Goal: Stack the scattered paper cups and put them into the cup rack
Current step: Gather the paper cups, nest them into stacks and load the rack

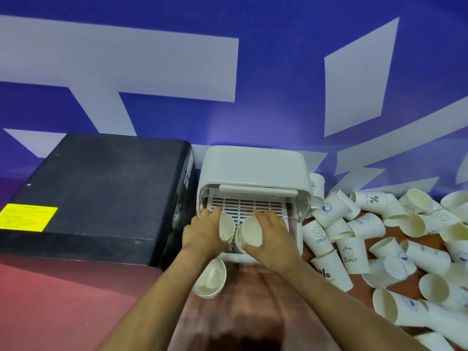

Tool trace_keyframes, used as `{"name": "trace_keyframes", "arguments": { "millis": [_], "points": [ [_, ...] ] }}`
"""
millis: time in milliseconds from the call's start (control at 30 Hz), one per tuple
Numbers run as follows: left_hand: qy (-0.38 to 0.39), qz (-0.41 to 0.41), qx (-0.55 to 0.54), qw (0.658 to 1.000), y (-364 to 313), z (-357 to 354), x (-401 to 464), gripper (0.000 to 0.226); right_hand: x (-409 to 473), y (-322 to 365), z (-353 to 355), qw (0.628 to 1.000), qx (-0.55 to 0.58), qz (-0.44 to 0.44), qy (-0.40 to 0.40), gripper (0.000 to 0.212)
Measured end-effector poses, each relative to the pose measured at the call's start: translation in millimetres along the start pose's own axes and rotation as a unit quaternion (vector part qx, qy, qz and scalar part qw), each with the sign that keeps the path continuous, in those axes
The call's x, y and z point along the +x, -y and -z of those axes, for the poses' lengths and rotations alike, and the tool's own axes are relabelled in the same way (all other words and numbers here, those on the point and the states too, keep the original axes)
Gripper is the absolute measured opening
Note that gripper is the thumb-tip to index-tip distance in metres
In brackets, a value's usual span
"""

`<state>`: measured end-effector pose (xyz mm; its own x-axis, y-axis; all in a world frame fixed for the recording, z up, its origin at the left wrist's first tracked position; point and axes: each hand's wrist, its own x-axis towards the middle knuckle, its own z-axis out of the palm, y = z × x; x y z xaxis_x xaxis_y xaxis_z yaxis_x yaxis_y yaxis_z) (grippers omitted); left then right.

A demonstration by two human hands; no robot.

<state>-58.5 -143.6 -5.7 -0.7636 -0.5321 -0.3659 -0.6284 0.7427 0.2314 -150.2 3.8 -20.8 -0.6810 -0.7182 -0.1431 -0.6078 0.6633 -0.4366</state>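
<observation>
The left hand (204,233) and right hand (269,238) each grip a paper cup stack (250,230) inside the white cup rack (253,164). Printed paper cups (350,250) lie scattered right of the rack.

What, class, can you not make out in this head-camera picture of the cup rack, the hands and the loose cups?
- Cup rack interior: its lid and both hands cover most of the slatted tray.
- Left hand and right hand: how many cups each stack holds is hidden.
- Yellow label on the black box: print too small.
- Loose cups: pile cut off by the right edge.
</observation>
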Motion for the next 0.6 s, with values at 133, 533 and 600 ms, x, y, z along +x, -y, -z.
{"name": "trace_keyframes", "arguments": {
  "millis": [133, 533, 600],
  "points": [
    [0.055, -0.001, -0.004, 0.998, 0, -2, 5, 0.099, 0, -4, -1, 0.996, -0.059, 0.010, 0.060, 0.095],
    [-0.077, -0.101, -0.107, 0.986, -10, 11, -39, 0.064, -43, -31, 20, 0.999, 0.007, 0.018, 0.035, 0.073],
    [-0.100, -0.146, -0.140, 0.974, -20, 6, -55, 0.056, -60, -37, 23, 1.000, 0.017, 0.003, 0.026, 0.069]
  ]
}}
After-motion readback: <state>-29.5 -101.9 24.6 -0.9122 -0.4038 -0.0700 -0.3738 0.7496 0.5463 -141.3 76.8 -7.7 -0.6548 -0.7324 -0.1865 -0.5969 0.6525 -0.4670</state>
